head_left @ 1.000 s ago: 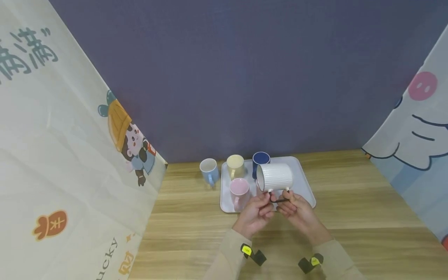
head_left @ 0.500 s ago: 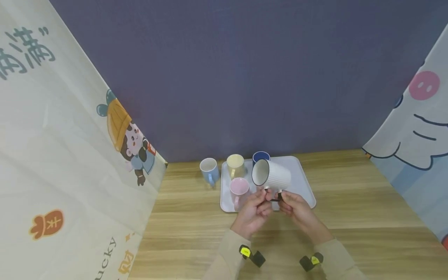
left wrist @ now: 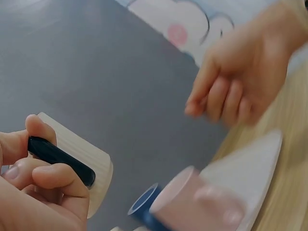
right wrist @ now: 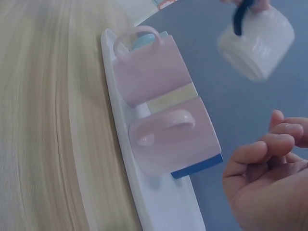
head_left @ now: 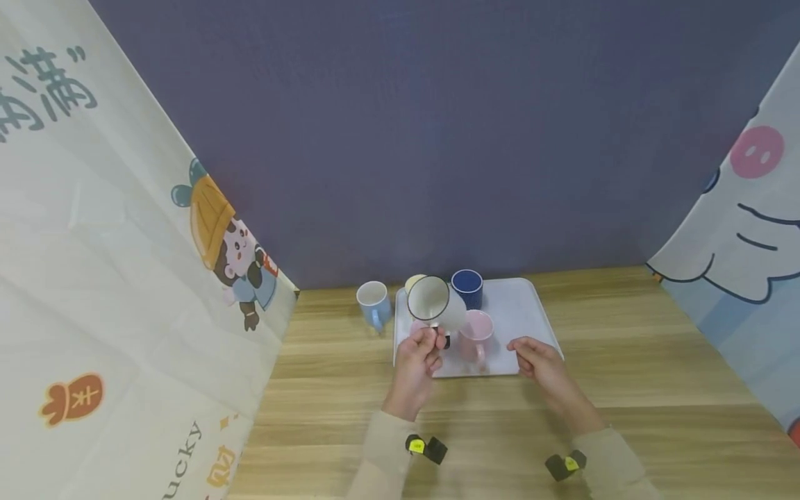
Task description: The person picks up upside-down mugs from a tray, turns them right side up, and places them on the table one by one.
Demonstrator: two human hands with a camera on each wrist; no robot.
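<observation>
My left hand [head_left: 409, 371] grips the dark handle [left wrist: 62, 161] of a white ribbed mug [head_left: 456, 314] with a dark rim. The mug is raised and tilted above the tray, its mouth facing up and toward the head camera. To the right, my right hand [head_left: 548, 368] is raised near the tray's front right, holding nothing, its fingers loosely curled. A pink mug [head_left: 476, 336] stands upright on the tray between the hands. A second pink mug [right wrist: 149, 72], plain in the right wrist view, is mostly hidden behind my left hand in the head view.
A white tray [head_left: 521, 312] lies on the wooden table [head_left: 625, 361]. Behind the white mug, a pale yellow mug [head_left: 413, 282] is mostly covered. A navy mug [head_left: 469, 292] stands at the tray's back; a light blue mug [head_left: 373, 304] stands left of the tray.
Both hands were on the white mug's handle; the right has let go and drawn slightly right. My left hand has carried the mug leftward, turning its mouth toward the camera and uncovering a pink mug.
</observation>
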